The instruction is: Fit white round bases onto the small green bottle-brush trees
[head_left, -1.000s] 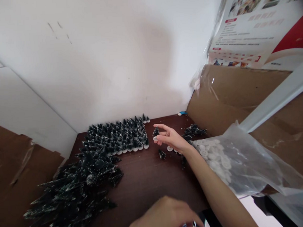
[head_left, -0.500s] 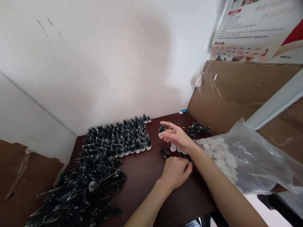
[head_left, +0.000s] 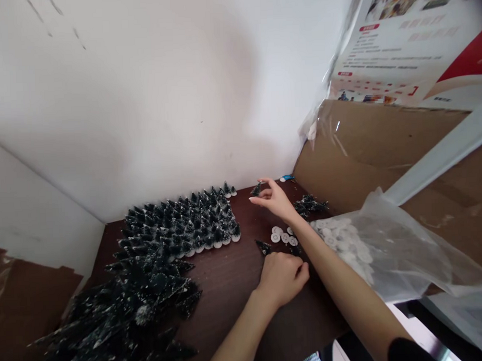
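Between the thumb and index finger of my right hand [head_left: 276, 200] is a miniature Christmas tree [head_left: 256, 189], dark green and dusted with white, above the back of the table. My left hand [head_left: 283, 275] is curled closed at the table, knuckles up, its fingertips hidden. Just beyond it lies a loose little tree [head_left: 263, 246] on its side. White round bases [head_left: 285, 237] are scattered beyond my left hand, beneath my right forearm. To the left, small trees [head_left: 191, 224] stand on white bases in tight rows.
A heap of loose trees [head_left: 138, 305] covers the table's left front. At right, a clear plastic bag [head_left: 401, 254] spills white bases [head_left: 344, 245]. More small trees [head_left: 309, 204] lie by a cardboard sheet [head_left: 362, 144]. A blue-and-white item [head_left: 287, 178] sits near the wall.
My right hand has moved toward the wall with the small tree, uncovering more of the white bases. My left hand stays almost in place. The view has shifted slightly.
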`<action>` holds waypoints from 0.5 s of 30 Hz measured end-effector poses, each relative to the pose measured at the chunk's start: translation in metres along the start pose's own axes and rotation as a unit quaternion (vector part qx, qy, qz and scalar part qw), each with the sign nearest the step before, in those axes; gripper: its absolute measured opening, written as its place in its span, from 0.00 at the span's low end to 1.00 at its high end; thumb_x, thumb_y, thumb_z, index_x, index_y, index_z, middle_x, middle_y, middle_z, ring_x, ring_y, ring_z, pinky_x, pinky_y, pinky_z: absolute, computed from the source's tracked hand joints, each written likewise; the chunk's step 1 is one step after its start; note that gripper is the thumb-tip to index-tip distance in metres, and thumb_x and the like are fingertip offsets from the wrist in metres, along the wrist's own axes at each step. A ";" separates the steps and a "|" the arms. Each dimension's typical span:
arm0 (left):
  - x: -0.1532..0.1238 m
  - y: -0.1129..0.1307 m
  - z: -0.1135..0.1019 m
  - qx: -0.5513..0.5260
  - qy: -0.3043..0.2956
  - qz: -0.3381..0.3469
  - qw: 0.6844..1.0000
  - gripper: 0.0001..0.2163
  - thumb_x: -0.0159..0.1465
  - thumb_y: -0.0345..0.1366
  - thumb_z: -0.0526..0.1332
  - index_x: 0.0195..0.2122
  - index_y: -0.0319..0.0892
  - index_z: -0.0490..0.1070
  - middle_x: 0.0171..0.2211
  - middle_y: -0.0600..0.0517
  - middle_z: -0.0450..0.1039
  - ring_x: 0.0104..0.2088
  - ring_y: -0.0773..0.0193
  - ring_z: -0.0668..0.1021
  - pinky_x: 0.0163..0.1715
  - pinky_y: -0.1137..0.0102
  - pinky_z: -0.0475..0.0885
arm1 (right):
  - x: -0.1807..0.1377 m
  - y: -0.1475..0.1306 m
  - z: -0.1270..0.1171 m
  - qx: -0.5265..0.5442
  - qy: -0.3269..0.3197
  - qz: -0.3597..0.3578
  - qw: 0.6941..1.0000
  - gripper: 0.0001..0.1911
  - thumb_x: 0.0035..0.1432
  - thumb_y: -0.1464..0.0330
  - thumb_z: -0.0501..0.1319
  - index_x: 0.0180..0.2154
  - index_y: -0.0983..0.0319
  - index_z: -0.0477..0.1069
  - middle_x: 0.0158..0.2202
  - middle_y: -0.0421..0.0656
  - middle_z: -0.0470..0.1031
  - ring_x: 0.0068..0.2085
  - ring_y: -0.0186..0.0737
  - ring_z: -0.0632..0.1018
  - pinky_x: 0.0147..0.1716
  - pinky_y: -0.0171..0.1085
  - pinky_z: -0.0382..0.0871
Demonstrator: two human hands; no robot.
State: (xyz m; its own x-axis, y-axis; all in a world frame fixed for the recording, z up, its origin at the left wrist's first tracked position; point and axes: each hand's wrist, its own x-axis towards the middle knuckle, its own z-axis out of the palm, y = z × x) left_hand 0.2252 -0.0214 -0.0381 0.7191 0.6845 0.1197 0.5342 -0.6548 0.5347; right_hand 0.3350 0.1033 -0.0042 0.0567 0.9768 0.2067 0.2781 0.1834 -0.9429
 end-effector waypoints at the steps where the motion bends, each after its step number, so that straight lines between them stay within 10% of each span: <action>1: 0.000 0.000 -0.001 0.000 -0.002 0.001 1.000 0.15 0.68 0.36 0.56 0.29 0.40 0.79 0.32 0.47 0.83 0.32 0.58 0.82 0.31 0.69 0.66 | 0.010 0.001 0.003 -0.051 0.002 -0.018 0.999 0.37 0.47 0.61 0.72 0.57 0.61 0.63 0.30 0.37 0.74 0.32 0.40 0.77 0.36 0.39 0.70; 6: -0.003 0.002 -0.005 -0.001 -0.011 0.005 1.000 0.13 0.68 0.35 0.57 0.31 0.40 0.80 0.33 0.47 0.83 0.33 0.58 0.83 0.32 0.70 0.67 | 0.050 0.013 0.024 -0.258 -0.034 -0.052 0.964 0.31 0.51 0.69 0.69 0.57 0.61 0.63 0.27 0.37 0.73 0.33 0.42 0.76 0.39 0.39 0.67; 15: -0.001 0.003 -0.006 -0.002 -0.032 -0.004 0.999 0.14 0.68 0.36 0.55 0.34 0.40 0.80 0.35 0.45 0.83 0.35 0.55 0.83 0.35 0.67 0.71 | 0.069 0.036 0.040 -0.305 -0.032 -0.068 0.949 0.23 0.53 0.76 0.62 0.51 0.60 0.64 0.27 0.36 0.69 0.31 0.41 0.73 0.37 0.37 0.63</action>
State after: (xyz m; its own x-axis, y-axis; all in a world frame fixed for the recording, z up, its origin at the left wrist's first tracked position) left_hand 0.2235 -0.0219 -0.0318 0.7418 0.6678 0.0614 0.5383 -0.6476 0.5393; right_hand 0.3106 0.1820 -0.0347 -0.0725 0.9567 0.2820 0.7837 0.2295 -0.5771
